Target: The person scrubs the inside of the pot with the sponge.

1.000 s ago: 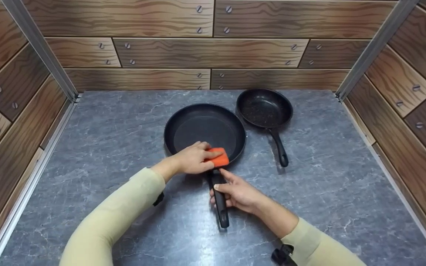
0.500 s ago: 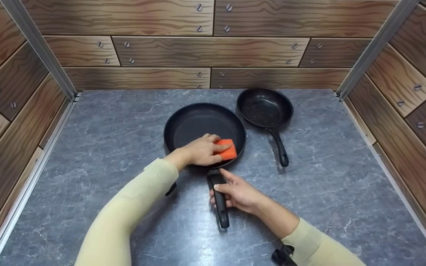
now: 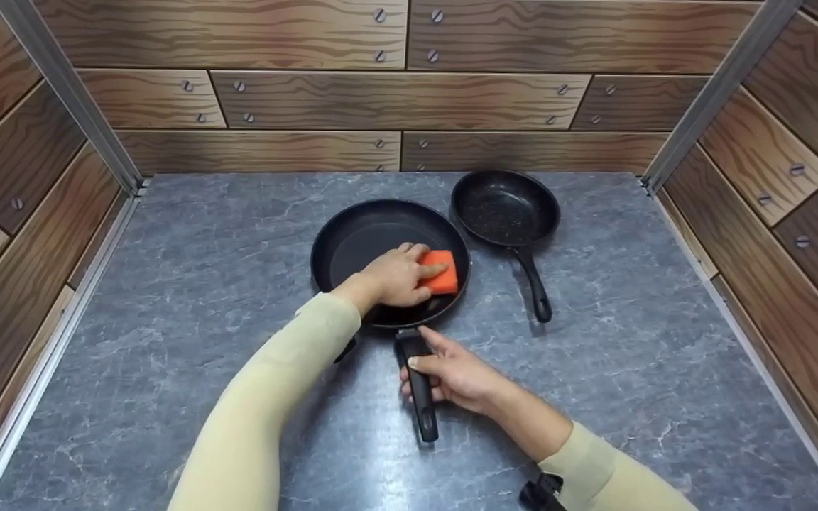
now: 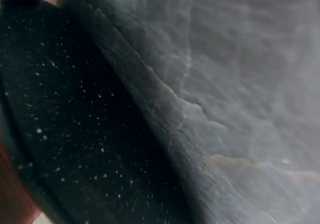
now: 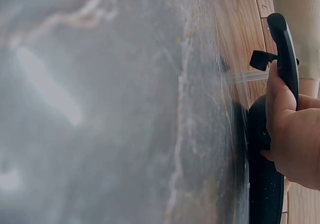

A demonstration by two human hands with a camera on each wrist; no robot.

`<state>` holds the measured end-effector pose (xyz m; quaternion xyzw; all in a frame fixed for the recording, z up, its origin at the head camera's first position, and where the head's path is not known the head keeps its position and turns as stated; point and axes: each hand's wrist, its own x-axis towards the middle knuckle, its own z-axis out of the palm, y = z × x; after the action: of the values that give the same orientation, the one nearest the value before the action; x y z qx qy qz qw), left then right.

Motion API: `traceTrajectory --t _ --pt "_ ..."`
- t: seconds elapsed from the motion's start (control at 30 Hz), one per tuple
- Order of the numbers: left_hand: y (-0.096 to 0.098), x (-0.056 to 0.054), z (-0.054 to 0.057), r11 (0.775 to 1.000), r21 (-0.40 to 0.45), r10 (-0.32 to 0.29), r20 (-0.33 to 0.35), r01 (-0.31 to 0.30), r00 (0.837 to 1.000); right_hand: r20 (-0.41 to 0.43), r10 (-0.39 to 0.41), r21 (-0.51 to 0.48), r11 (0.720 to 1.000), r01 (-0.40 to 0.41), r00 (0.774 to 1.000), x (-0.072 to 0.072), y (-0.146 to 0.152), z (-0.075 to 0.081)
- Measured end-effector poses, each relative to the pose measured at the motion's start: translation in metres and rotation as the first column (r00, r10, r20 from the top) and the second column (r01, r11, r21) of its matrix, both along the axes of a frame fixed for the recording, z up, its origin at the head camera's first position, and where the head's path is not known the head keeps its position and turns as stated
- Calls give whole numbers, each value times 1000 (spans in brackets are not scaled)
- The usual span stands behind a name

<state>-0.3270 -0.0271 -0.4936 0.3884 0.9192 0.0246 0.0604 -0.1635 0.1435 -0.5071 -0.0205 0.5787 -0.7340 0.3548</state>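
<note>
The orange sponge was gripped by the left hand, inside the large pan, near its right edge. The pan's handle was held by the right hand, some fingers partly hidden behind it. The smaller pan was set just beside, farther back. Broad tabletop was bounded by plank-patterned walls. In both wrist views, the large pan was cut off.
</note>
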Motion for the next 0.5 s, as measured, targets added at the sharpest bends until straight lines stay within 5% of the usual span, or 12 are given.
traceTrajectory --t 0.5 --pt "-2 -21 3 996 -5 90 6 -90 996 10 -11 5 1000 11 1000 1 -1 0"
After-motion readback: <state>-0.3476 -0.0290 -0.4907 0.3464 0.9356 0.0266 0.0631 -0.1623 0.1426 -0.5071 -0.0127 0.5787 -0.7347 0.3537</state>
